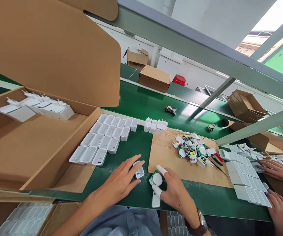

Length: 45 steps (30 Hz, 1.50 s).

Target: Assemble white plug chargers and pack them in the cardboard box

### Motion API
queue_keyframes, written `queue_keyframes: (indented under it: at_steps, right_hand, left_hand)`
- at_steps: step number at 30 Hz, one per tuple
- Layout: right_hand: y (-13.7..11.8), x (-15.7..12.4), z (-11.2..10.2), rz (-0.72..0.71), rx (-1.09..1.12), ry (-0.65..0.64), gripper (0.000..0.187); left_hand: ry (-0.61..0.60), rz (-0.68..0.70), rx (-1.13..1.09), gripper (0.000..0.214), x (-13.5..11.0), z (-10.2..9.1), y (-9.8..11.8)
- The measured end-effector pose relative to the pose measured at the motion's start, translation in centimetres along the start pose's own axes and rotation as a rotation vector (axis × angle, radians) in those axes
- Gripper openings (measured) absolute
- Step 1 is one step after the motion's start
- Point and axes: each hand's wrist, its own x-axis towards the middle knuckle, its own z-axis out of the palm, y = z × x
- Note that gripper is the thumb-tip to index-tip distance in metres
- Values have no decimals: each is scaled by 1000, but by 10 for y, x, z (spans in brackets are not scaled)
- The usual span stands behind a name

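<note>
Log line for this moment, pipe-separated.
left hand: at white case | right hand: holding green board with white disc | cardboard sheet: pile of boards

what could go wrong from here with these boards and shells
The circuit board in the right hand might slip, as the fingertips pinch it.
The small white shell at the left hand could be knocked askew by the fingers spread around it.
Boards in the jumbled pile might snag or scratch one another.
</note>
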Motion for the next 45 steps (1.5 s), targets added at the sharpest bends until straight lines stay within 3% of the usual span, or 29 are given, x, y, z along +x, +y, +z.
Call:
queue_keyframes:
  at_steps: [3,6,9,11,13,16,21,28,33,36,39,42,45]
  right_hand:
    - [10,12,-19,-31,40,81,65]
    - [13,25,-29,2,-220,161,45]
    - [2,34,-25,-24,-347,105,45]
    - [-5,36,-22,-140,-233,40,46]
    - [-5,35,-25,-213,-85,58,50]
    - [11,32,-37,-195,-35,149,60]
    - [37,31,-39,-158,-24,-29,76]
    - [16,27,-18,-146,112,-64,73]
    - [12,32,-31,-218,79,-96,63]
    - [28,61,-59,-200,57,76,50]
    - [54,113,-93,-127,-7,251,38]
    - [84,182,-117,-73,-49,278,39]
    - [108,254,-123,-36,-102,230,40]
  left_hand:
    - [-1,-43,-60,64,-3,11,-3]
    - [-14,-70,-90,66,-6,17,-4]
    - [-14,-85,-104,68,-8,19,-5]
    - [-6,-87,-112,69,-10,21,-6]
    - [11,-90,-119,69,-12,22,-7]
    - [43,-91,-138,65,-14,26,-9]
    - [100,-74,-176,60,-11,31,-10]
    - [144,-49,-162,70,-11,26,-7]
    - [175,-33,-148,78,-14,29,-10]
    - [166,-45,-172,81,-17,34,-13]
    - [174,-52,-202,83,-19,38,-15]
    - [189,-61,-230,83,-19,39,-18]
    - [180,-81,-275,85,-19,41,-24]
